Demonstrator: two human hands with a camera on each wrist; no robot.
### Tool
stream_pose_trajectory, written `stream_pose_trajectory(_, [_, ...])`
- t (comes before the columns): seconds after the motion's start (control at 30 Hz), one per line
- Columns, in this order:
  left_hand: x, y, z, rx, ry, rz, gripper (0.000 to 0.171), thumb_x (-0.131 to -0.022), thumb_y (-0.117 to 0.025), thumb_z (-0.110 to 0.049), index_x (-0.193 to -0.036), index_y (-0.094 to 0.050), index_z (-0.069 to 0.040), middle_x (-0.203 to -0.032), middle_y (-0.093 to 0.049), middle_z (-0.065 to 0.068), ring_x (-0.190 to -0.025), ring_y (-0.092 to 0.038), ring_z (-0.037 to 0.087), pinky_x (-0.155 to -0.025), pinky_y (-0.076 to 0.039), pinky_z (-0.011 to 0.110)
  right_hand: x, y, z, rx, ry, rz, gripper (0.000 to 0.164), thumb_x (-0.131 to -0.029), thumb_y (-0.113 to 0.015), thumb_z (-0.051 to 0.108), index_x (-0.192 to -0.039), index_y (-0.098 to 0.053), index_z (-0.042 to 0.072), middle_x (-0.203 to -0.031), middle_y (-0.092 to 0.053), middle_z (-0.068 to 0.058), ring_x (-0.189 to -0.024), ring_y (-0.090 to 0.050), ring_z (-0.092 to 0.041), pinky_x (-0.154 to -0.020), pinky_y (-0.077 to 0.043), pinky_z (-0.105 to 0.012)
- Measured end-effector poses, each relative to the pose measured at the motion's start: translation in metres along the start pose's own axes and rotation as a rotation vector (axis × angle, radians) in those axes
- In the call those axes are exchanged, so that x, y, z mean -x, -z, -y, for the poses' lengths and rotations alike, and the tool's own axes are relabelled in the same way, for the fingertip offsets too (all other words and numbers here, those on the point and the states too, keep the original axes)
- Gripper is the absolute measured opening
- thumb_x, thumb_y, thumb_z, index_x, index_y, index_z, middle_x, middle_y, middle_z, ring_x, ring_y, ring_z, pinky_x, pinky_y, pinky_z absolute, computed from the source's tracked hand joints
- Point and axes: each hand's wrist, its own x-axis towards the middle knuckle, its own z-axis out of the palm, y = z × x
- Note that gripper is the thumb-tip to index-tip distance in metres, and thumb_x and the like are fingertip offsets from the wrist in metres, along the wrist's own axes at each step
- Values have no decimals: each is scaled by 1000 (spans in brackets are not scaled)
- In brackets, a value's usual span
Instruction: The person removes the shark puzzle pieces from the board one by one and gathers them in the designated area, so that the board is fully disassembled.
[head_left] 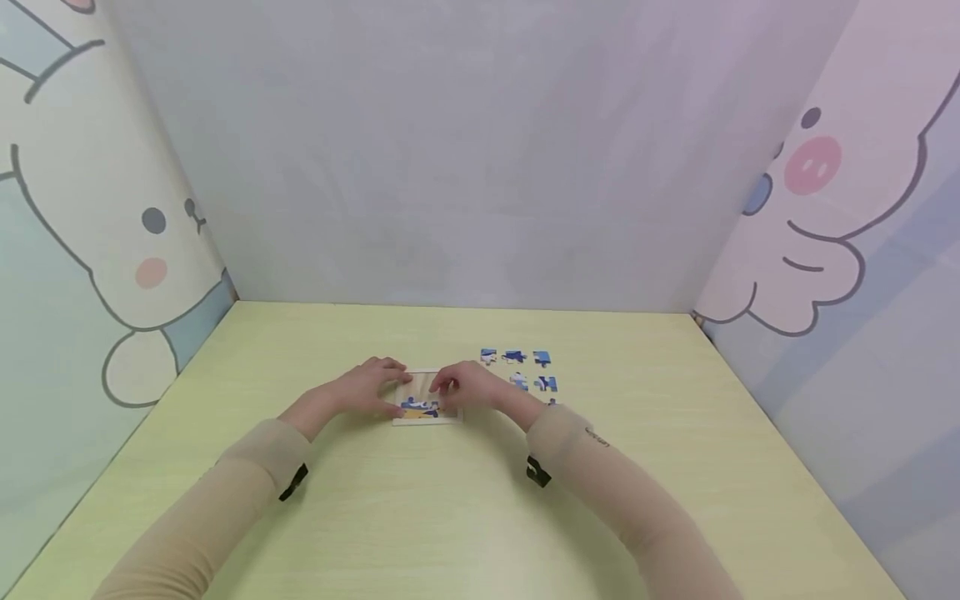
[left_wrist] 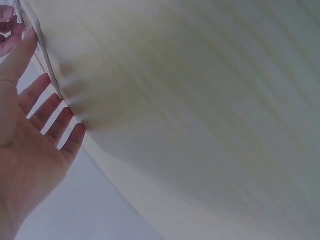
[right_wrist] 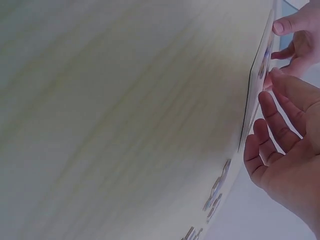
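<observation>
A small wooden puzzle tray (head_left: 427, 422) lies flat on the table, with joined blue, white and yellow puzzle pieces (head_left: 420, 408) along its near side. My left hand (head_left: 367, 387) steadies the tray from the left, thumb at the near corner and fingers spread toward the far one. In the left wrist view, the left hand's fingers (left_wrist: 42, 107) look fairly straight along the tray's edge. My right hand (head_left: 471, 387) bends over the tray's right side, thumb and index fingertips down by the joined pieces. Its knuckles hide those tips, so I cannot tell whether they pinch a piece.
Several loose puzzle pieces (head_left: 513, 357) lie in rows on the table (head_left: 450, 517), right of the tray and beyond my right forearm, which partly covers the nearest one. A pale curtain (head_left: 465, 167) closes off the back, and printed cartoon panels stand on both sides.
</observation>
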Motion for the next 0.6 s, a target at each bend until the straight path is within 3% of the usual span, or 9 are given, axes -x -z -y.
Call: stream_pose_trajectory(0.6, [0,1,0,11,3,12,65,-82,-71,-43,-135,-52,-11,-144,-40,15,-131,-34,39,-105,-32,56,-14,-10,5,15,-12,58,14,-84,-72,15,-97,-70,20,-79,-61,7,-73,-52,-6,-66,-45,-16])
